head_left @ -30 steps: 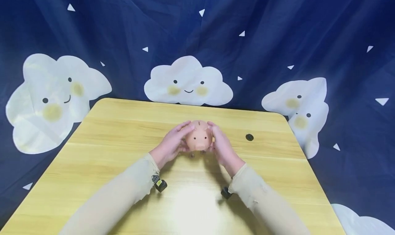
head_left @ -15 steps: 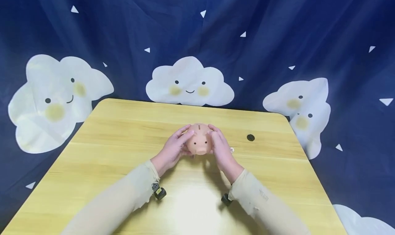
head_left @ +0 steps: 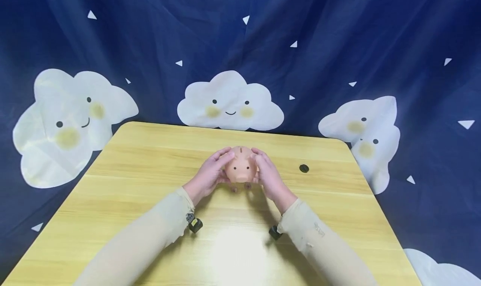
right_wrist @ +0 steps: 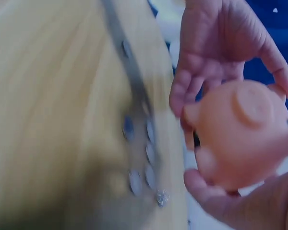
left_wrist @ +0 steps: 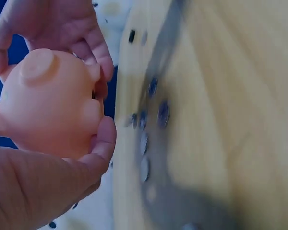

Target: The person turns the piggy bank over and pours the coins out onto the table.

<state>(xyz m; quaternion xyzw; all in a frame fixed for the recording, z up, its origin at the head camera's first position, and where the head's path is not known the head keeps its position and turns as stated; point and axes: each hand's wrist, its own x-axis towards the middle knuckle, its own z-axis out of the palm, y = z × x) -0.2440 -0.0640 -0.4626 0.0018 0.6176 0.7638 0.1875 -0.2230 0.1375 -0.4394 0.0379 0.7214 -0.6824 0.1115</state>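
Note:
A pink piggy bank is held above the table between both hands, its snout facing me and its slot on top. My left hand grips its left side, and my right hand grips the other. In the left wrist view, a dark opening shows at its underside, which faces the table. Several coins lie on the wood beneath, among them a silvery coin and, in the right wrist view, another coin. Most of them are hidden by the pig and hands in the head view.
A small black round disc, like a stopper, lies on the table to the right of my right hand. Behind the table's far edge hangs a dark blue curtain with white clouds.
The piggy bank dipped toward me and down half a second ago, then rose again in both hands. A coin seen then beside the right hand is hidden now.

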